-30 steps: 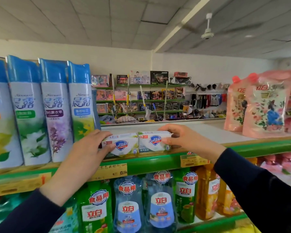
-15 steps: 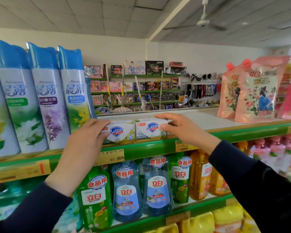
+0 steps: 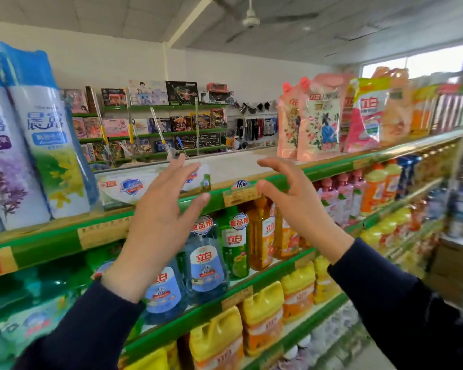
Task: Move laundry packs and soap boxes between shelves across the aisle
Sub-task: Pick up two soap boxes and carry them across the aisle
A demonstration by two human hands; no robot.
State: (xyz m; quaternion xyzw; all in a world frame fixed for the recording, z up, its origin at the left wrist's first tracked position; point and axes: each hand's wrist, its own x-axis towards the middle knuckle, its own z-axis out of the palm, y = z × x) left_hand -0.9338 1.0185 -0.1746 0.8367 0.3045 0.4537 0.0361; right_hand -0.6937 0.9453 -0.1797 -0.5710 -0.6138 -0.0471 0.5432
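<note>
Two white soap boxes with a blue shield logo lie side by side on the top shelf [image 3: 332,164]: the left soap box [image 3: 123,186] and the right soap box [image 3: 202,177], partly hidden behind my fingers. My left hand [image 3: 158,222] hovers in front of them, fingers spread, holding nothing. My right hand [image 3: 297,201] is open too, to the right of the boxes and off them. Pink floral laundry packs [image 3: 316,118] stand upright further right on the same shelf.
Tall blue-capped spray cans [image 3: 48,145] stand at the left end of the top shelf. Blue, green and orange detergent bottles [image 3: 206,260] fill the shelf below, yellow jugs [image 3: 262,311] under that. Toy shelves line the far wall. The aisle runs off to the right.
Both hands have let go of the two soap boxes and pulled back from the shelf with fingers spread. The view has swung right, showing more of the aisle.
</note>
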